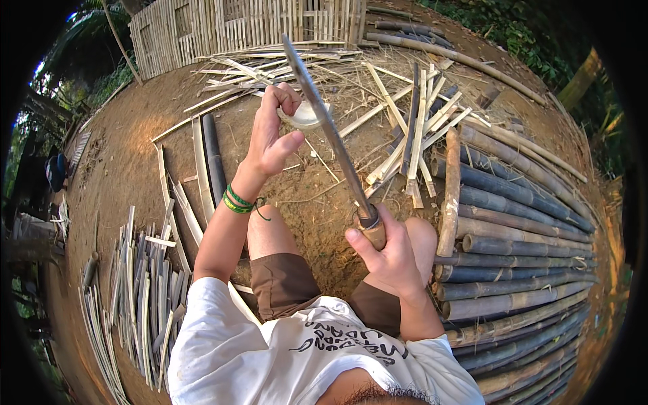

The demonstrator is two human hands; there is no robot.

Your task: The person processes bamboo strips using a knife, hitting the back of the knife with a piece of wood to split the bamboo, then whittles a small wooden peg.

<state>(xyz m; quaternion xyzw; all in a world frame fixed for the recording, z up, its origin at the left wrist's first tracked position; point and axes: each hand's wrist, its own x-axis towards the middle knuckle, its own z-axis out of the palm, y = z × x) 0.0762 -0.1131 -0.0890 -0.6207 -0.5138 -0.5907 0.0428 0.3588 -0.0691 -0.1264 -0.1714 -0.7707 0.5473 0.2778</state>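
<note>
My right hand (397,260) is closed around the wooden handle of a machete (332,131). Its long, narrow blade slants up and to the left, the tip rising past my left hand. My left hand (273,131) is raised in front of me, fingers curled and thumb apart, at a pale curved bamboo piece (304,116) seen nearly end-on. The blade crosses in front of that piece's right side, and I cannot tell whether the two touch. Most of the piece's length is hidden.
Dark bamboo poles (520,260) lie stacked at right against an upright bamboo post (449,196). Thin bamboo strips (145,297) are piled at left. Split bamboo slats (422,128) lie ahead on bare soil, before a slatted bamboo wall (236,30).
</note>
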